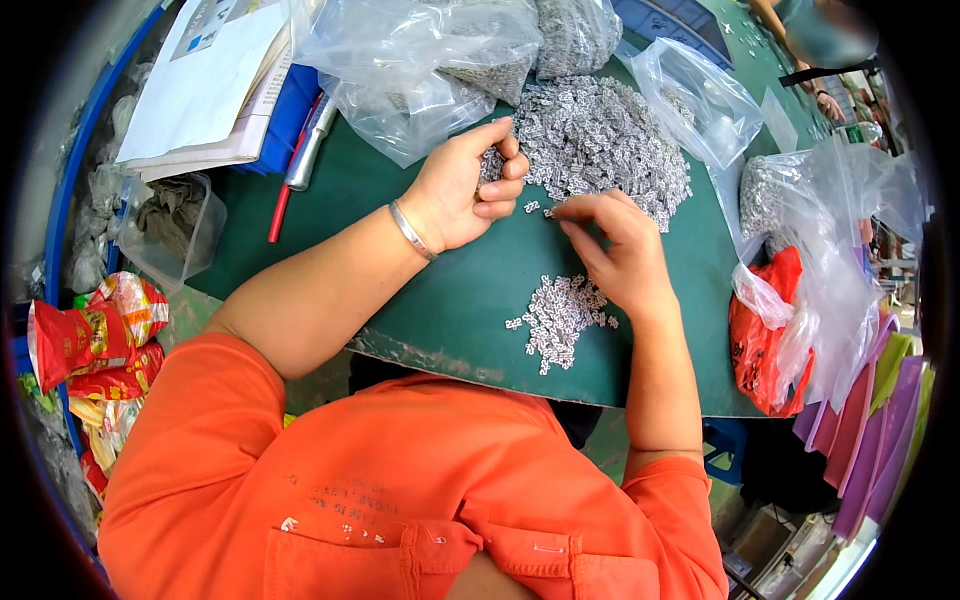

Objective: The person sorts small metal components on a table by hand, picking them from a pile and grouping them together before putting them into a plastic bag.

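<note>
A big heap of small silver-white metal pieces (600, 140) lies on the green table (440, 300). My left hand (465, 185) is closed around a clutch of these pieces at the heap's left edge; a metal bangle sits on that wrist. My right hand (615, 245) rests fingertips-down at the heap's near edge, pinching a single piece. A smaller flat pile of sorted pieces (560, 318) lies just below my right hand. One loose piece (531, 207) lies between the hands.
Clear plastic bags (420, 60) with more pieces stand at the back, another bag (690, 95) at right. A red bag (765, 340), papers (205, 80), a red pen (285, 190), a plastic tub (175, 225) and snack wrappers (95, 340) surround the table. Another person (815, 35) works far right.
</note>
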A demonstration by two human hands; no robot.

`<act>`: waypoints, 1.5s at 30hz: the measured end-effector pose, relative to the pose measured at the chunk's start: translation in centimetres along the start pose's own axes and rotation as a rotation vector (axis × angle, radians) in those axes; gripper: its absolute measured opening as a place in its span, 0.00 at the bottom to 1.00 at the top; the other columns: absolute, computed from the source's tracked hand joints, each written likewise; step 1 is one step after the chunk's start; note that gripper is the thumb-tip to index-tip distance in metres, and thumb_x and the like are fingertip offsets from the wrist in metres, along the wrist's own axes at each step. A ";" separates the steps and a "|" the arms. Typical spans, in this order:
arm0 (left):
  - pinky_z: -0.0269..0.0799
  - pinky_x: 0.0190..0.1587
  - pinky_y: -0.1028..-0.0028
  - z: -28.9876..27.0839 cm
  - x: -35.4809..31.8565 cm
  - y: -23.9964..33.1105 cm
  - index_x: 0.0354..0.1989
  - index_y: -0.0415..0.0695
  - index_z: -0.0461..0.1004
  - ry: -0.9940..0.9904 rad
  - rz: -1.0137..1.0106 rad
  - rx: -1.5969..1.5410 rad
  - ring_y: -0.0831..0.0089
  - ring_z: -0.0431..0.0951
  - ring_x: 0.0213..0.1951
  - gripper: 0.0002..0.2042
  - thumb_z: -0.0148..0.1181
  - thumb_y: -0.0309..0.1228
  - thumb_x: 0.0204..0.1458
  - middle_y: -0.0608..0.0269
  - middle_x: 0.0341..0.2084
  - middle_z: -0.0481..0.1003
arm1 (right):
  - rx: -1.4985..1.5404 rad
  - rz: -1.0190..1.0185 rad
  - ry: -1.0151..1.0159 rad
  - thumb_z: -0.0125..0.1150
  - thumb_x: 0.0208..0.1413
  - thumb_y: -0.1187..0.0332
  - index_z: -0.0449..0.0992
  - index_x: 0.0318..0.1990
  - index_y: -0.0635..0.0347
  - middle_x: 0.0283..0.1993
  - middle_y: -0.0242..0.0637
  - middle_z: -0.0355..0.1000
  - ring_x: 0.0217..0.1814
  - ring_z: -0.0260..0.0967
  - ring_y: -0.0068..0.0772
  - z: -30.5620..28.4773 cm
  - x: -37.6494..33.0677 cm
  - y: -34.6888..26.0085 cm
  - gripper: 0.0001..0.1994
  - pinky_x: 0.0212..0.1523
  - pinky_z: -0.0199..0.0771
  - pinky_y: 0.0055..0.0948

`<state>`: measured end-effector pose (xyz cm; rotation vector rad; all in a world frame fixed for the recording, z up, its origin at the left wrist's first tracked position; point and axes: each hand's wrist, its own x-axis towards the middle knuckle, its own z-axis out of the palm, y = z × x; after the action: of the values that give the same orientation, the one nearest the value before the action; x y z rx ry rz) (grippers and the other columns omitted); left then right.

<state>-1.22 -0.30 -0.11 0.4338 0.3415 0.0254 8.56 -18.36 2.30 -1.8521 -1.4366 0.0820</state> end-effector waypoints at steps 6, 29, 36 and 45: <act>0.49 0.12 0.83 0.1 -0.2 0.1 0.28 0.46 0.63 -0.004 0.005 -0.004 0.82 0.56 0.14 0.13 0.42 0.39 0.63 0.66 0.21 0.63 | 0.017 -0.074 -0.237 0.63 0.41 0.79 0.75 0.30 0.61 0.31 0.38 0.73 0.33 0.70 0.41 -0.5 -0.1 0.5 0.06 0.36 0.71 0.34; 0.52 0.11 0.88 0.4 -0.5 -0.3 0.34 0.42 0.69 -0.099 -0.316 0.158 0.83 0.60 0.15 0.17 0.41 0.43 0.63 0.61 0.24 0.68 | 0.201 0.144 0.081 0.60 0.49 0.79 0.77 0.34 0.65 0.33 0.40 0.74 0.34 0.73 0.34 -0.9 0.3 0.4 0.04 0.37 0.72 0.28; 0.49 0.11 0.84 0.0 -0.1 0.3 0.26 0.47 0.67 -0.143 -0.211 -0.001 0.84 0.55 0.12 0.17 0.40 0.41 0.64 0.71 0.16 0.61 | 0.042 0.134 -0.012 0.56 0.46 0.82 0.76 0.34 0.65 0.32 0.43 0.74 0.35 0.73 0.42 -1.0 -0.1 0.9 0.08 0.38 0.72 0.32; 0.49 0.11 0.86 0.4 -0.4 -0.1 0.29 0.46 0.67 -0.082 -0.192 0.098 0.84 0.55 0.12 0.16 0.40 0.42 0.64 0.70 0.17 0.62 | -0.087 0.144 -0.163 0.63 0.43 0.79 0.75 0.30 0.62 0.28 0.37 0.71 0.28 0.71 0.33 -1.0 -0.6 0.5 0.06 0.28 0.70 0.27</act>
<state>-1.48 -0.56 0.35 0.4963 0.3029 -0.1967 9.19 -19.38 2.45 -2.0586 -1.4338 0.2501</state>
